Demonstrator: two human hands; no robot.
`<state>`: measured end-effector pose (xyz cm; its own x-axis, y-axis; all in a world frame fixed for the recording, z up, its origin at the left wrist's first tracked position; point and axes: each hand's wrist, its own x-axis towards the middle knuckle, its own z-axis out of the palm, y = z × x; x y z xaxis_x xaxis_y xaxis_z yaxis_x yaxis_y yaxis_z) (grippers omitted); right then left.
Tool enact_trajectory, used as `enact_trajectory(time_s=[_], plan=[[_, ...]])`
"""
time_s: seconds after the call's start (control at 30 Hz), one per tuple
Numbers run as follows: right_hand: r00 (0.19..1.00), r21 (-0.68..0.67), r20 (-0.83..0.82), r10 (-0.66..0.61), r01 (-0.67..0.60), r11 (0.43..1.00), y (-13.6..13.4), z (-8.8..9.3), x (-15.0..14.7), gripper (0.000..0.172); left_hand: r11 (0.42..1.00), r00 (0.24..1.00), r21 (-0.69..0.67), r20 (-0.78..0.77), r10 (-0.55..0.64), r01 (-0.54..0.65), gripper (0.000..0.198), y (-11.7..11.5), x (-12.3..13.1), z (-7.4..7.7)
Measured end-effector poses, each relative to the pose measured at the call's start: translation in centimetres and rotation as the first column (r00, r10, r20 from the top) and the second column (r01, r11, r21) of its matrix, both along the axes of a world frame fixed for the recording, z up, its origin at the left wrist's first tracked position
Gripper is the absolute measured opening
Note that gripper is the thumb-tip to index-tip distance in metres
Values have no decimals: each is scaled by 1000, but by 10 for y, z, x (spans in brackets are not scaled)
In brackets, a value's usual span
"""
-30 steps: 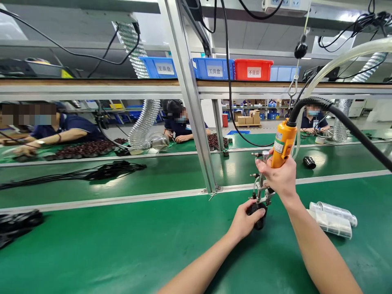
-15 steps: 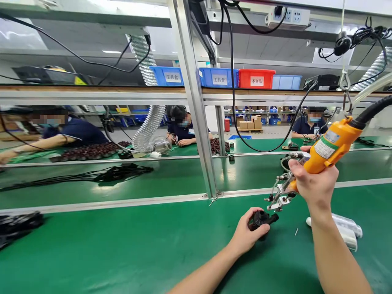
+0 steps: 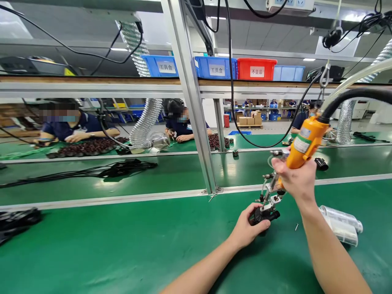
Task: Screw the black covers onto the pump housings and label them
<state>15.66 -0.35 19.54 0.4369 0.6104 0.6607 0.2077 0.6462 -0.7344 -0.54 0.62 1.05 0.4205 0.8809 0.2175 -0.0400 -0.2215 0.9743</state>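
Observation:
My left hand (image 3: 247,228) is closed around a small black plastic housing (image 3: 259,220) with a short tube sticking out to the right, held at the green bench top. My right hand (image 3: 298,179) grips an orange electric screwdriver (image 3: 306,143), tilted down to the left and hung from a hook above. The metal nozzle (image 3: 271,198) at its lower end meets the top of the black housing. What lies right under the tip is hidden. A lone screw (image 3: 296,227) rests on the bench, right of the housing.
Clear plastic-wrapped cylinders (image 3: 341,228) lie beside my right forearm. A metal post (image 3: 196,122) rises from the bench ahead. Black cables (image 3: 122,169) lie on the strip beyond, and a black bundle (image 3: 18,222) at far left. Co-workers (image 3: 73,122) sit across.
My right hand has brought the screwdriver down and left, so its nozzle now meets the black housing. My left hand stays around the housing.

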Motion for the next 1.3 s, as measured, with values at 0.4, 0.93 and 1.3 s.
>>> enact_trajectory(time_s=[0.4, 0.93, 1.3], plan=[[991, -73, 1, 131, -131, 989, 13, -19, -10, 49, 998, 997, 39, -57, 52, -50, 50, 3, 2, -6], [998, 33, -55, -31, 33, 999, -16, 7, 23, 44, 977, 986, -204, 167, -25, 59, 86, 8, -4, -19], [998, 12, -43, 36, -36, 999, -16, 5, 11, 41, 956, 984, -270, 163, -68, 111, 74, 8, -2, -10]])
